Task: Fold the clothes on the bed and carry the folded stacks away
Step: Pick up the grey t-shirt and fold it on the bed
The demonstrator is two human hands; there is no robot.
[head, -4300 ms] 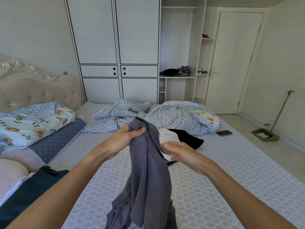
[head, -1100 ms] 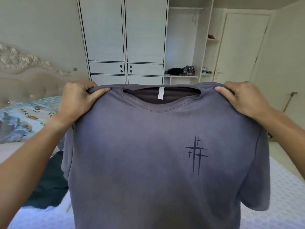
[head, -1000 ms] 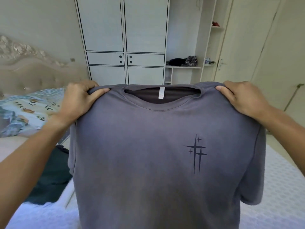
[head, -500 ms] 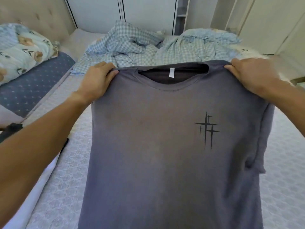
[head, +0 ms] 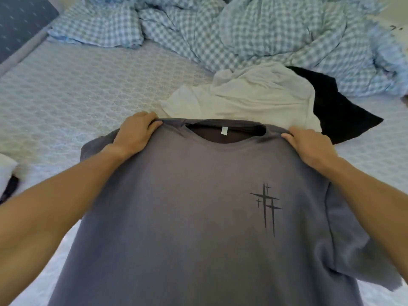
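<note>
A grey T-shirt (head: 187, 206) with a dark cross print on its chest is spread out, front side up, low over the bed (head: 66, 85). My left hand (head: 134, 133) grips its left shoulder by the collar. At the other shoulder, my right hand (head: 309, 144) grips the fabric the same way. Just beyond the collar lies a crumpled white garment (head: 254, 96), with a black garment (head: 337, 111) partly under it to the right.
A rumpled blue checked duvet (head: 242, 29) fills the far side of the bed. A dark blue dotted pillow (head: 19, 21) sits at the far left. A dark cloth (head: 8, 188) shows at the left edge.
I have lowered the grey T-shirt from chest height down toward the mattress, and my view has tilted down onto the bed. Both hands keep their hold on the shoulders.
</note>
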